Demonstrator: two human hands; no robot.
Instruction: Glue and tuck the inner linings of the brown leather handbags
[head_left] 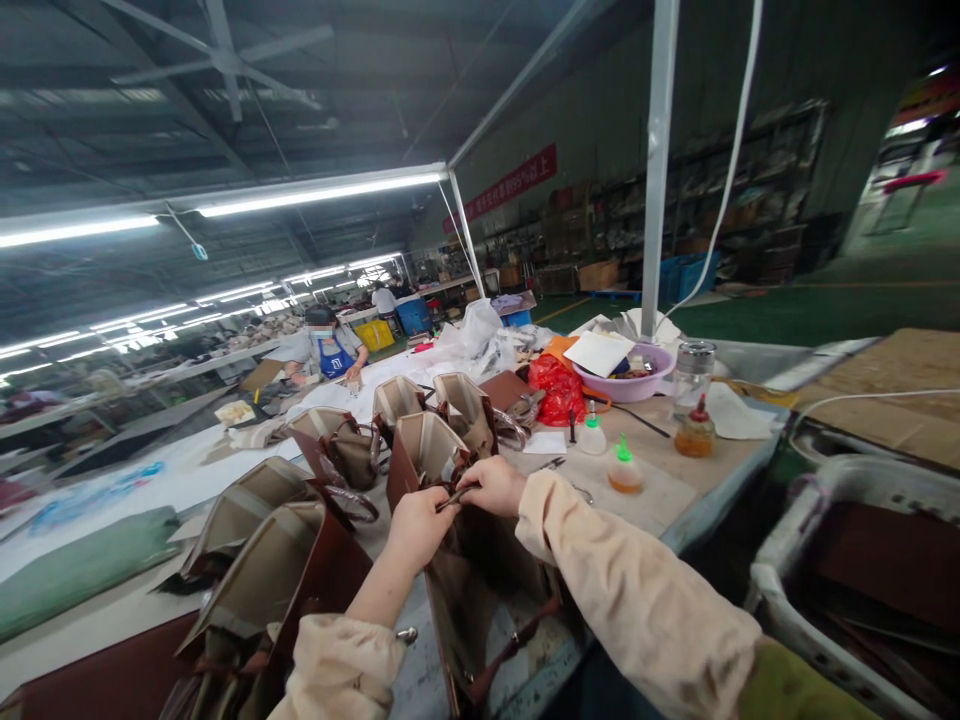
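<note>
My left hand [418,528] and my right hand [491,487] meet at the middle of the view, both closed, fingertips almost touching. Between them they pinch a narrow dark brown piece at the top of a brown and khaki handbag [476,590]. I cannot tell whether this piece is a strap or the bag's edge. The handbag stands on the table in front of me, its lower part between my forearms. Just beyond my hands is another open handbag [420,445] with a light lining. To the left, more open handbags [262,560] stand close together.
Plastic bottles with green caps [625,470], a red-tipped bottle of amber liquid [696,432] and a glass jar [694,370] stand at right. Behind are a red plastic bag [556,388] and a purple basin [626,375]. A grey crate [780,540] sits right; a co-worker [334,350] works across the table.
</note>
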